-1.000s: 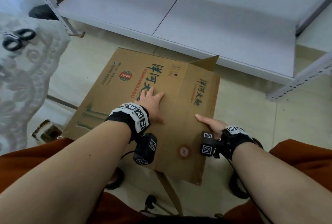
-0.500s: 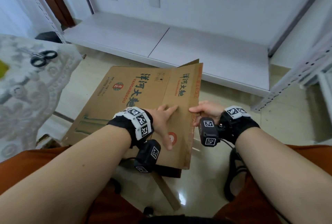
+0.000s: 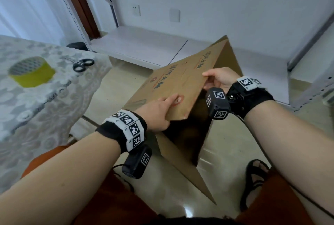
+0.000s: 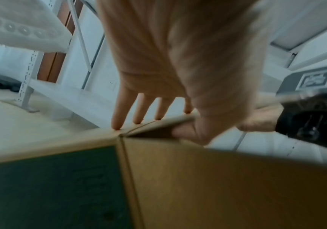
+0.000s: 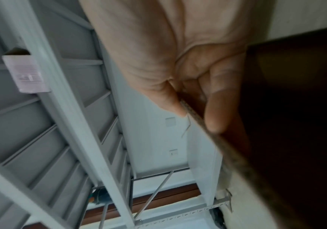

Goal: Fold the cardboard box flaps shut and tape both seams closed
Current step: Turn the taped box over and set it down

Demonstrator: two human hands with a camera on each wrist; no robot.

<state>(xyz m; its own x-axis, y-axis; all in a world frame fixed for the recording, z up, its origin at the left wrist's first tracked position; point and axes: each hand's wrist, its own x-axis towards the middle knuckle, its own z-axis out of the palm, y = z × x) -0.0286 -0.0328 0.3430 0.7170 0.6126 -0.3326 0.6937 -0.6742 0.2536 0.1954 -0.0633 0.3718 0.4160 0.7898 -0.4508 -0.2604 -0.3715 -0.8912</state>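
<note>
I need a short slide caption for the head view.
Both hands, left hand and right hand, pull the flattened cardboard box open.

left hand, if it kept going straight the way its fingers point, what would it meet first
Probably the right hand, pinching the same panel edge of the brown printed cardboard box further along. The left hand points its fingers along that panel; depth is unclear.

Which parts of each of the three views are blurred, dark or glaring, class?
Head view: mostly sharp, with wide-angle bending at the edges and a glare spot on the floor; the inside of the box is in deep shadow. Left wrist view: the left hand and cardboard are smeared soft. Right wrist view: the right hand is soft, and the cardboard at right is almost black.
</note>
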